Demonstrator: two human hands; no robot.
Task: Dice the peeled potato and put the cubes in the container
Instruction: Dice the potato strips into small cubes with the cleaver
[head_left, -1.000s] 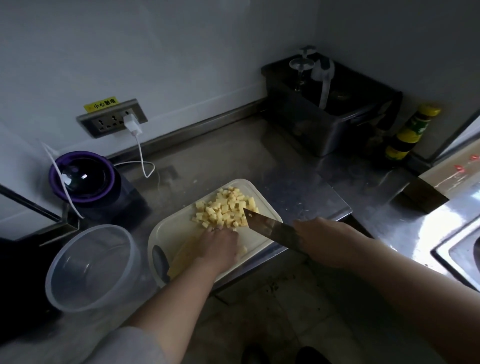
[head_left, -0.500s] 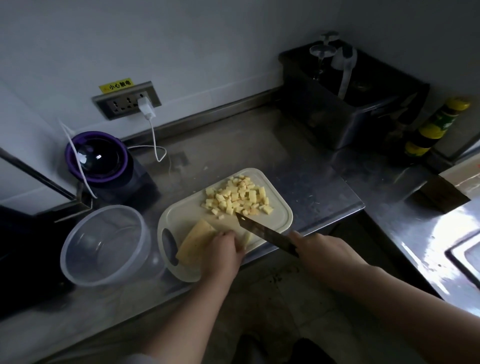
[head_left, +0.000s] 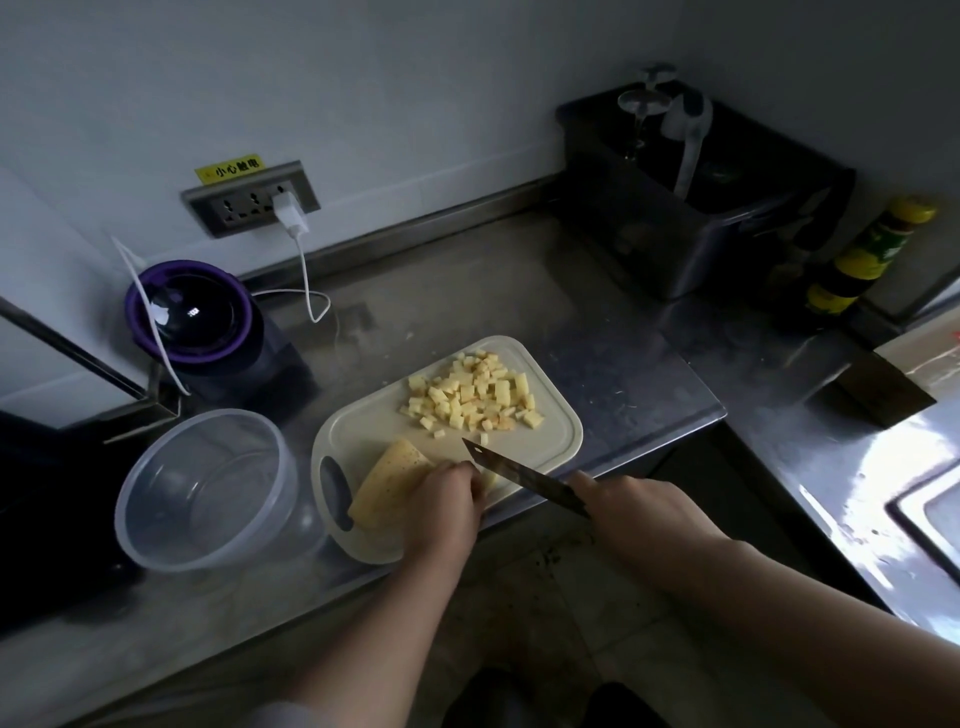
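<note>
Head view: the board (head_left: 363, 431) lies at the tabletop's (head_left: 519, 291) front edge. On its near part, an uncut slab of potato (head_left: 387, 480) lies flat. The left hand (head_left: 447, 506) holds its right end down with curled fingers. The right hand (head_left: 634, 506) is clenched round the handle of the knife (head_left: 522, 477), whose blade angles in beside the left knuckles, tip over the board. A heap of cubes (head_left: 472, 397) sits on the board's far part. The container (head_left: 208, 488) stands just left of the board, with nothing visible in it.

The potato looks firm and wet, so it is likely slippery. It is best pinned from above near the cut line, fingertips tucked back. The cubes are light and loose, so they are probably easier to scrape off or scoop up in 1 or 2 handfuls than to pick up singly.
</note>
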